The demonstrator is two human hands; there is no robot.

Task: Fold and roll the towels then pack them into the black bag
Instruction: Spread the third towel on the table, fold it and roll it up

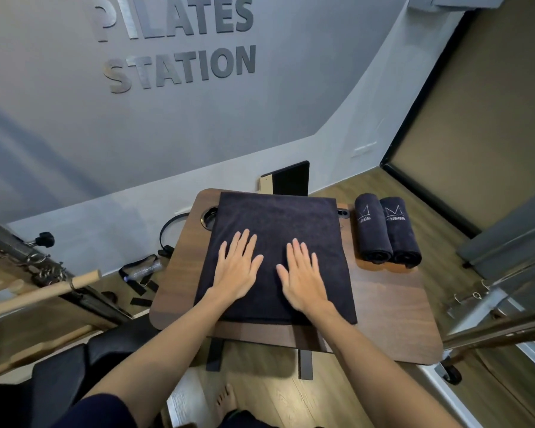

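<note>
A grey wall (pixel 74 118) carrying raised letters that read "PILATES STATION" fills the upper part of the view, and a wood-pattern floor (pixel 368 193) runs below it. A small table (pixel 389 304) with a dark wood top and rounded corners stands in the centre. A dark folded towel (pixel 275 217) lies flat on the table, covering the middle of the top from the far edge almost to the near edge; its far left corner partly overlaps a round cup hole (pixel 207 218) near the table's far left corner. Both hands rest on the near half of the towel, palms down. The left hand (pixel 237 267) lies with straight, slightly spread fingers pressed flat on the fabric and grips nothing. The right hand (pixel 301 281) lies just beside it, apart from it, also with straight, spread fingers flat on the fabric and nothing held. Two rolled towels (pixel 386 231), dark with pale printed lettering, lie side by side and touching along the table's far right edge, well apart from the flat towel. A black panel (pixel 291 180) stands upright behind the table's far edge. A wooden bar (pixel 40 293) crosses the left side of the view. A bare foot (pixel 226 400) shows on the floor below the table's near edge.
</note>
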